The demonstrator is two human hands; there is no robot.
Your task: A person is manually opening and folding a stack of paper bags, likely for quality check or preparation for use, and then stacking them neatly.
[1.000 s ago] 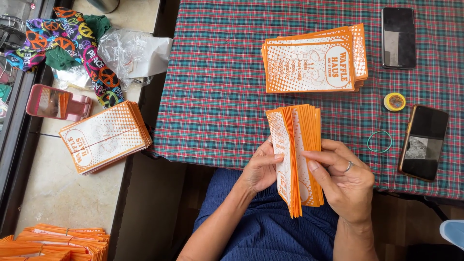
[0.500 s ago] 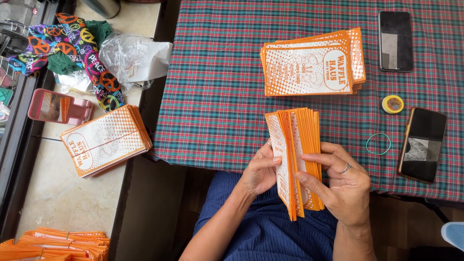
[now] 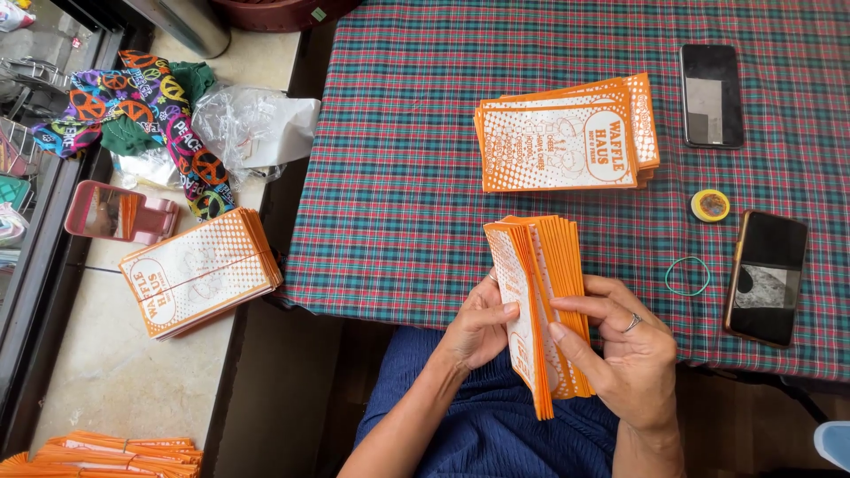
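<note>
Both hands are working over our lap at the table edge: our left hand (image 3: 478,329) is gripping the near side of an upright stack of orange-and-white paper bags (image 3: 540,305), thumb pressed on the front bag, while our right hand (image 3: 624,354) is clasping the far side, fingers curled across the edges. We are judging that it goes best by keeping the edges squared and peeling one bag at a time with the thumb, so none slip toward the flat pile of bags (image 3: 567,133) lying on the plaid tablecloth (image 3: 398,177) near the green rubber band (image 3: 688,275).
</note>
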